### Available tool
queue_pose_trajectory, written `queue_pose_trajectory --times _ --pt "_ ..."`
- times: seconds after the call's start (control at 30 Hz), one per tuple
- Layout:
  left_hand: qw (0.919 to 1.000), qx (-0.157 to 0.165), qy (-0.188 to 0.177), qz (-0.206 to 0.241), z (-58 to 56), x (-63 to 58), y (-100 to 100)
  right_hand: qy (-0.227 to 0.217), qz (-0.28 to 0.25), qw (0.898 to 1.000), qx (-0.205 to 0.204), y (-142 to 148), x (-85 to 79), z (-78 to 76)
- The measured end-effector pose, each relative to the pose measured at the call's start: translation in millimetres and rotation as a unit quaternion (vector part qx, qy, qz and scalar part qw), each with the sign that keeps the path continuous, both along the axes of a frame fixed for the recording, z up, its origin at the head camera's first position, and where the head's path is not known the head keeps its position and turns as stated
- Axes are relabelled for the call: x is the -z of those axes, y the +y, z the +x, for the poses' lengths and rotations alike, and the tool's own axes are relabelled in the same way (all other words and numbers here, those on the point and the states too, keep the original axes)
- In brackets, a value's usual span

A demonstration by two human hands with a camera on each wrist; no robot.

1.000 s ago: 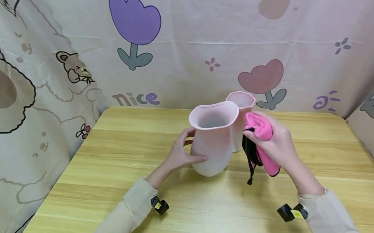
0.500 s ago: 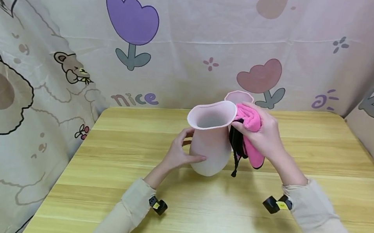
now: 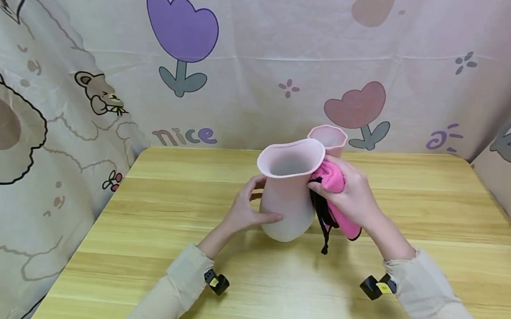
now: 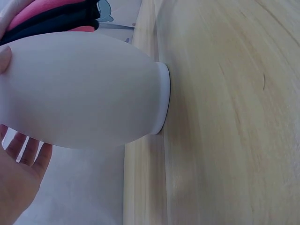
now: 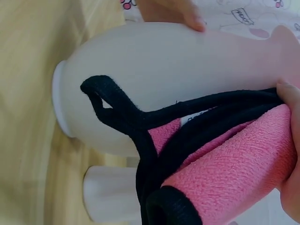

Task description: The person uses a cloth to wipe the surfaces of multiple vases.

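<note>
A pale pink-and-white vase (image 3: 287, 207) with a wavy rim stands upright on the wooden table. My left hand (image 3: 246, 209) grips its left side, thumb across the front and fingers behind. In my right hand (image 3: 353, 191) is a bunched pink cloth (image 3: 344, 220) with black edging and a dangling black loop, held at the vase's right side just below the rim. The right wrist view shows the cloth (image 5: 234, 164) overlapping the vase (image 5: 140, 61), a white label partly visible among its folds. From the left wrist, the vase's base (image 4: 162, 98) rests on the tabletop.
Behind the first vase stands a second, narrower pink vase (image 3: 335, 146), mostly hidden by the cloth and hand. The wooden table (image 3: 174, 186) reaches back to a patterned fabric backdrop (image 3: 262, 31). More printed fabric hangs at the left and right sides.
My right hand has carried the pink cloth leftward to the vase's side, then slightly downward below the rim. The left hand and the vase have stayed in place.
</note>
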State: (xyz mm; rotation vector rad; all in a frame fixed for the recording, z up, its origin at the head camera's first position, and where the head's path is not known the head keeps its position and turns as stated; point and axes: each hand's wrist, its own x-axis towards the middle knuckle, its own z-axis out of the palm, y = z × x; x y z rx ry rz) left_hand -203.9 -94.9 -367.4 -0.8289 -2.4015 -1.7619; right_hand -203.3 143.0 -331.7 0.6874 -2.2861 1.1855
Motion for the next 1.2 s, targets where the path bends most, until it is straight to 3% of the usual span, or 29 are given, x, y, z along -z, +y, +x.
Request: queue_pose_trajectory --times 0.3,0.8,1.2 --pt "1.0000 0.006 -0.006 0.002 0.7 0.4 0 -0.034 0.039 0.999 -0.014 7 17.2 3.1" --pt "0.9999 0.009 -0.011 0.005 0.8 0.7 0 -0.089 0.069 0.994 -0.001 18 52.7 7.0" --pt "0.9999 0.007 -0.009 0.007 0.8 1.5 -1 -0.121 0.096 0.987 -0.034 21 76.1 6.8"
